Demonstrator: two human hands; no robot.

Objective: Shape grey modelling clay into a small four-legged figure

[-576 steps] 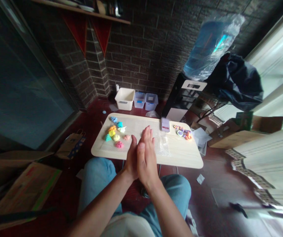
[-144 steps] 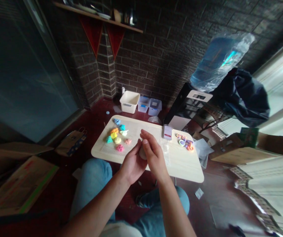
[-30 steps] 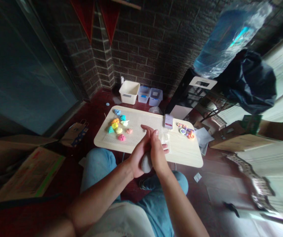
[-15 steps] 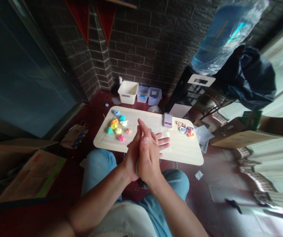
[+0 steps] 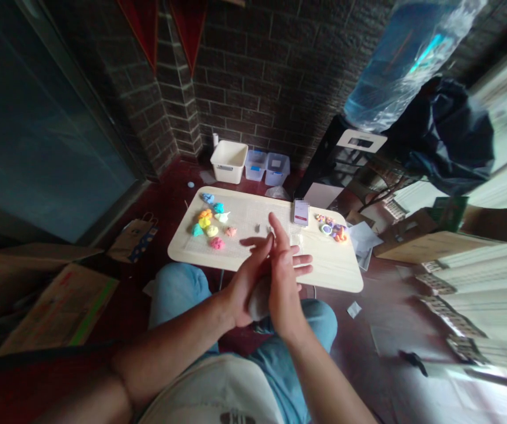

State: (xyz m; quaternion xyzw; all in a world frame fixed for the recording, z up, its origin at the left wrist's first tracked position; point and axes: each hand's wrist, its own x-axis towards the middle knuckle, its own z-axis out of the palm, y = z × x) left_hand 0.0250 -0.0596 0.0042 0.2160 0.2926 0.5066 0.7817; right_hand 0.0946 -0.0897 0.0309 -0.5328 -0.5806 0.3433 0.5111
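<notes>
- Lump (image 5: 259,299): grey, smooth, sits between the two palms, down near the heels of the hands. I get its near, rounded end only; the rest is hidden by palms and fingers.
- From my view the lump is on my side of the table (image 5: 337,271), above the gap between the knees (image 5: 181,290). Well apart from the coloured clay.
- Left hand (image 5: 241,290): on the lump's left side, palm against it, fingers fairly straight rather than wrapped round.
- Right hand (image 5: 285,288): on the lump's right side, palm turned in, also fairly flat. One finger points up and away toward the wall.
- Hands are crossed at an angle; a few spread fingertips stick out past the right hand. So I read both as gripping the lump jointly, palm to palm. Can't tell how hard they press.
- Beyond the hands: two small grey bits (image 5: 257,228) on the clear mat (image 5: 247,212).
- Left of those on the mat: peach clay (image 5: 231,232) nearest the hands, then pink (image 5: 216,243), plus more colours further left.
- Right: phone (image 5: 300,212) near the far edge; ring (image 5: 326,229) and orange piece (image 5: 340,234) near the right end.
</notes>
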